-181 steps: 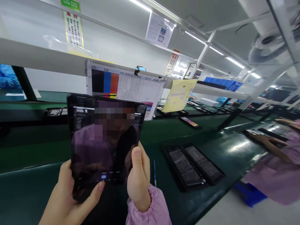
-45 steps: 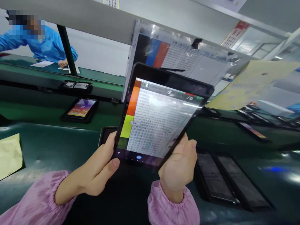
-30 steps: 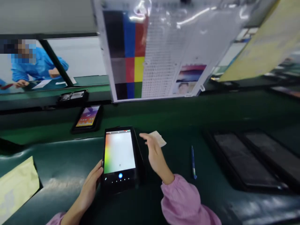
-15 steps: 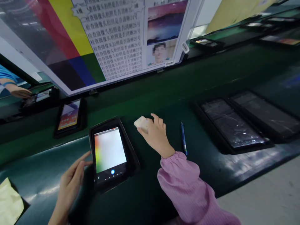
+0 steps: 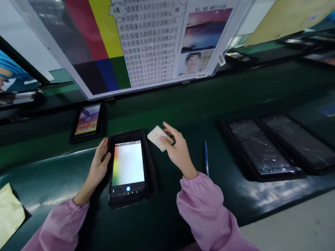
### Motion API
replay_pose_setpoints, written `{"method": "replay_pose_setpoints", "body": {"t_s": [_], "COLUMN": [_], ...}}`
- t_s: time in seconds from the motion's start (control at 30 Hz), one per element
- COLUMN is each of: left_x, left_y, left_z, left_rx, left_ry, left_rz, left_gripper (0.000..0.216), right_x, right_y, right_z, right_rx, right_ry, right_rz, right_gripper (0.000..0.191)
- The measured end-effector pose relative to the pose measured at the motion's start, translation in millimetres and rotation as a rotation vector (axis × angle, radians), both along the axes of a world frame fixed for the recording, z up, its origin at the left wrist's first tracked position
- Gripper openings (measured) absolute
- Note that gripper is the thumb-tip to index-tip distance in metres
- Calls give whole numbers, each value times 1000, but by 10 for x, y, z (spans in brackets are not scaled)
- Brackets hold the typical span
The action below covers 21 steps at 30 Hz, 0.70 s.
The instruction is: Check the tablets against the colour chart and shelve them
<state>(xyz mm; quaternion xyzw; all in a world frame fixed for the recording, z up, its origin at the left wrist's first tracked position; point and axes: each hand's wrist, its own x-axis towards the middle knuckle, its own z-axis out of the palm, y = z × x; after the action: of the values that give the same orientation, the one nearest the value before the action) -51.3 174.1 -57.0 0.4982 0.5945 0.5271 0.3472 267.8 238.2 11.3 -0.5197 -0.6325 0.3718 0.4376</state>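
A tablet (image 5: 128, 164) with a lit, mostly white screen, red to green along its left side, rests in a black tray (image 5: 153, 181). My left hand (image 5: 98, 162) lies against the left edge of the tray and tablet, fingers stretched upward and thumb a little apart, gripping nothing. To the right of the tablet, my right hand (image 5: 176, 146) holds a small white pad (image 5: 156, 136) with faint marks between thumb and fingers. What the pad is made of I cannot tell. A blue pen (image 5: 206, 157) lies to the right of that hand.
Two dark tablets in trays (image 5: 261, 150) lie on the right. A smaller lit tablet (image 5: 87, 120) sits behind on the left, and a pale yellow sheet (image 5: 10, 212) at the left edge. A printed colour chart board (image 5: 146, 45) stands at the back. Another person's blue sleeve (image 5: 10, 66) shows far left.
My left hand has moved up along the tablet's left side, its fingers now flatter. The right hand has turned, showing more of the white pad. The view has shifted slightly.
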Motion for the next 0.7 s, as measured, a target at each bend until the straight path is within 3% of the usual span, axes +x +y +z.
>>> {"method": "replay_pose_setpoints", "body": {"t_s": [0.13, 0.27, 0.53, 0.7], "left_x": [82, 226, 573, 608], "left_y": [-113, -296, -875, -1004], "left_z": [76, 111, 200, 252], "left_rx": [-31, -64, -188, -256], "left_ry": [-13, -53, -47, 22], "left_rz": [-170, -294, -208, -210], "left_gripper": [74, 74, 77, 85], "right_x": [18, 0, -108, -134], "right_y": [29, 36, -30, -41], "right_z": [-25, -43, -39, -91], "right_rx": [-51, -50, 6, 98], "right_ry": [199, 262, 168, 79], "right_rz": [27, 46, 153, 148], "right_gripper": [49, 56, 44, 39]}}
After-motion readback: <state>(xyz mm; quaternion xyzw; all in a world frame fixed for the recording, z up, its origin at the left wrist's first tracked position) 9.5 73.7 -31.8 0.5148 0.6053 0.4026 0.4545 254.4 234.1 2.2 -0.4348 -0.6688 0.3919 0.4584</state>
